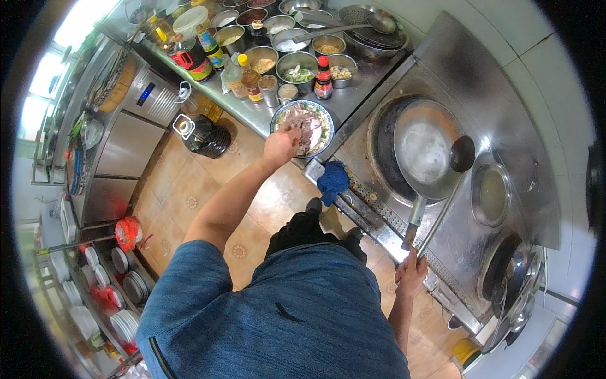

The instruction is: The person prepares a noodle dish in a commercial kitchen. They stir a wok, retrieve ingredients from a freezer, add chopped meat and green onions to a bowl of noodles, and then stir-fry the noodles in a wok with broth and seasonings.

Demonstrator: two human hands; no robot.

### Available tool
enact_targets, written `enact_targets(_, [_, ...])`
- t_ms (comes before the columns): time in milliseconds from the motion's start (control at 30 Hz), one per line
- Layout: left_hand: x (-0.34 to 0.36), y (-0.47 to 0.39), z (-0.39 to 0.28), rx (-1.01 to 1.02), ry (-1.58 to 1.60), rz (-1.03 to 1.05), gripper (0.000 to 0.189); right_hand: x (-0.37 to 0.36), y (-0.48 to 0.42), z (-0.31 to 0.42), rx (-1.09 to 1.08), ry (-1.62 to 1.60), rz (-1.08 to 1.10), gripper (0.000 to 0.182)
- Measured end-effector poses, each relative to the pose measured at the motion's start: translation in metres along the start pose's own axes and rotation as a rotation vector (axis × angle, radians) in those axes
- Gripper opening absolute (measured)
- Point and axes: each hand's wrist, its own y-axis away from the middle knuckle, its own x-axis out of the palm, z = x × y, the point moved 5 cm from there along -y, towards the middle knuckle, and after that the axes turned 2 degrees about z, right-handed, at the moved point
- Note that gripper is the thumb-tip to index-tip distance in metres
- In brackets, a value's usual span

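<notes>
My left hand (282,144) reaches into a blue-and-white patterned bowl (280,115) at the counter's front corner. Its fingers are bunched against thin brownish slices of meat (303,124) lying over paler food with green bits; whether they pinch any is hidden. My right hand (411,271) grips the long metal handle of a ladle (440,215) at the front of the stove. The ladle's dark bowl hangs over the right rim of a steel wok (423,147) on the burner. The wok's handle (416,215), with a wooden end, points down close to my right hand.
A crumpled blue cloth (333,181) lies on the stove's front edge. Right of the wok is a round metal basin (492,195). Steel bowls of ingredients (297,68) and sauce bottles (323,80) crowd the counter. A dark plastic jug (208,138) stands on the floor, left.
</notes>
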Motion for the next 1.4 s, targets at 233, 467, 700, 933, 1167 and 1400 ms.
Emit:
enact_targets(233, [-0.019,-0.002,-0.006,-0.381,0.732,-0.161,0.003,-0.004,0.006,0.007,0.016,0.009,-0.003,0.021])
enact_targets(467, [0.03,0.009,-0.12,0.258,0.422,-0.002,0.012,-0.004,-0.003,0.011,-0.007,0.005,0.025,0.024])
enact_targets(700, [0.076,0.079,-0.024,-0.987,1.319,0.24,0.024,-0.017,0.005,0.014,0.011,0.144,-0.02,0.026])
enact_targets(933, [0.102,0.049,0.059,-0.954,1.894,0.14,0.056,-0.021,0.007,0.022,0.022,-0.004,-0.042,0.021])
enact_targets(1167, [0.067,0.042,0.029,-0.822,1.84,0.253,0.072,-0.04,0.011,0.021,-0.025,0.008,-0.081,0.02])
enact_targets(1400, [-0.007,0.017,-0.064,-0.675,1.771,0.427,0.077,-0.056,0.016,0.007,0.005,0.003,-0.063,0.023])
